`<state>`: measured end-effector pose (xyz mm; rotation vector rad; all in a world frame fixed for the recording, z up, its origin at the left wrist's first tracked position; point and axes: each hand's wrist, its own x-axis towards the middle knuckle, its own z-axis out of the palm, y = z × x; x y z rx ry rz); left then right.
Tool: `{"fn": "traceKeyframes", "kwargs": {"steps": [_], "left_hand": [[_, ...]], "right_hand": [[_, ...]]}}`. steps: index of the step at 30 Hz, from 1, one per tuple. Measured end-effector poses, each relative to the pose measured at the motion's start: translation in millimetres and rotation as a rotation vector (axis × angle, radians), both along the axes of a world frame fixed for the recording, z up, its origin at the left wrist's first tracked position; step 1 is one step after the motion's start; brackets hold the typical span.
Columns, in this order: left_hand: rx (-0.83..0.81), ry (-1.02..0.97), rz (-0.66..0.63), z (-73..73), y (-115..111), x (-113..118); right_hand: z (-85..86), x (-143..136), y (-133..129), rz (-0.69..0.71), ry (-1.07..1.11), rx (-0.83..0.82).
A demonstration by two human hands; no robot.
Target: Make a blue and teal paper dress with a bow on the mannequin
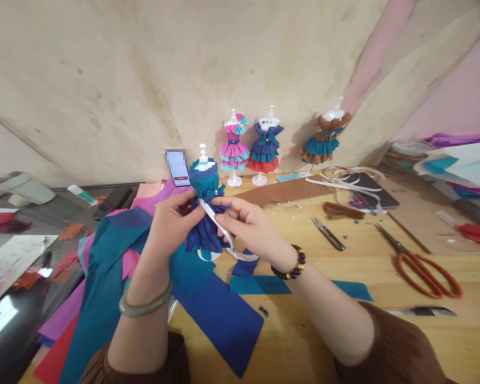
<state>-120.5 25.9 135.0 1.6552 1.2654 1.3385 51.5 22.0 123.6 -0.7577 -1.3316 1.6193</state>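
A small white mannequin wears a teal crepe-paper bodice and a dark blue pleated skirt. My left hand is closed at its waist on the left, thumb and fingers pinching the dress and the end of a white strip. From the other side my right hand pinches the same strip, which crosses the skirt's front. Its loose end curls below my right fingers. Teal scraps stick out at the waist. My left fingertips are partly hidden behind the dress.
Dressed mannequins in pink and blue-red stand by the wall. Another person's arm reaches to a tilted brown-dressed mannequin. Thread snips, orange-handled scissors and a cutter lie right; paper sheets, left. A phone leans behind.
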Motion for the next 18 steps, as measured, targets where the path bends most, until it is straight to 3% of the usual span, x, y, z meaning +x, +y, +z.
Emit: {"fn": "traceKeyframes", "kwargs": {"steps": [18], "left_hand": [[-0.055,-0.07,-0.008,0.0,0.4,4.0]], "right_hand": [[-8.3,-0.2,2.1,0.0,-0.025,0.128]]}}
